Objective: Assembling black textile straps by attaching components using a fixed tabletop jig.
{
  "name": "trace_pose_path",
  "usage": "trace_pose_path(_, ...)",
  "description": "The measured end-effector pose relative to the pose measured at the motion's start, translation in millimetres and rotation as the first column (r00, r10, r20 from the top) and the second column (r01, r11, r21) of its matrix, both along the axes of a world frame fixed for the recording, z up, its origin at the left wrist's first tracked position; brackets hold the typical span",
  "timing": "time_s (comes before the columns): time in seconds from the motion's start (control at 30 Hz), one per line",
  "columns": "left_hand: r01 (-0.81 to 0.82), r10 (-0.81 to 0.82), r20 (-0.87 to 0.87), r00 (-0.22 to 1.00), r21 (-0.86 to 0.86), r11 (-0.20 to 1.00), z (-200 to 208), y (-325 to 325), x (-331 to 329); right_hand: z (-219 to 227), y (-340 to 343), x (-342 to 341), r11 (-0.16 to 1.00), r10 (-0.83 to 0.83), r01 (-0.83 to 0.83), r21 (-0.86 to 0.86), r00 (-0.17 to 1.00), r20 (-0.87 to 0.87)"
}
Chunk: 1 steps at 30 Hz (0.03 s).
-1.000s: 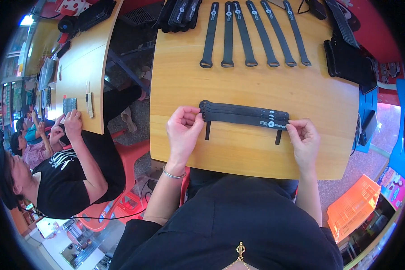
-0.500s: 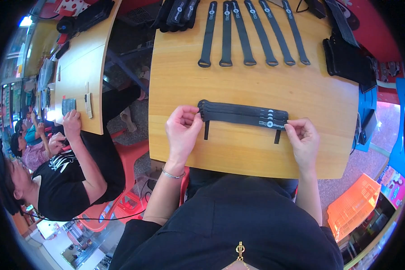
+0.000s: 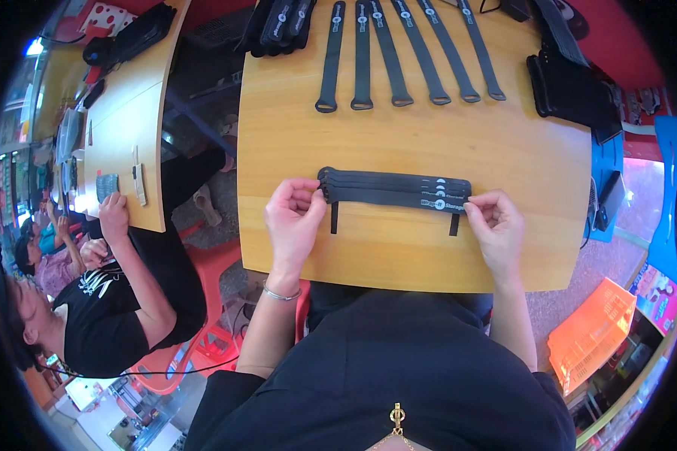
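A stack of several black straps [image 3: 387,192], overlapping and slightly fanned, lies crosswise in front of me on the wooden table. Each has a rounded looped end at the left and white print near the right. My left hand [image 3: 292,219] pinches the looped ends between thumb and fingers. At the other end, my right hand [image 3: 496,228] pinches the lower right corner of the stack. Two narrow black strips, a left one [image 3: 334,218] and a right one [image 3: 453,224], stick out toward me from underneath the stack.
Farther back on the table [image 3: 293,135] lies a spread row of single straps [image 3: 362,68], looped ends toward me. A strap bundle [image 3: 280,26] is at the back left, a black pile [image 3: 572,94] at the right. A co-worker [image 3: 116,316] sits left; an orange basket [image 3: 592,334] stands at right.
The whole view has shifted slightly, so table and straps appear a little farther left. Both hands keep their pinch on the stack's ends, which lies much as before.
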<state>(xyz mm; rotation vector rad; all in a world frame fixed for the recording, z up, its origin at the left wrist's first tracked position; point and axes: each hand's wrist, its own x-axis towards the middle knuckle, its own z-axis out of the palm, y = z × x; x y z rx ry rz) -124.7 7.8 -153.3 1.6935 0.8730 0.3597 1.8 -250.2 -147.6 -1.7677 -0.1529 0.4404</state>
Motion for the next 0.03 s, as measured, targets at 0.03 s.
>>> trace_pose_path(0.03, 0.011, -0.011, -0.012, 1.0, 0.001, 1.0, -0.4, 0.3, -0.5, -0.2, -1.1, 0.2, 1.0, 0.01, -0.01, -0.006, 1.0, 0.016)
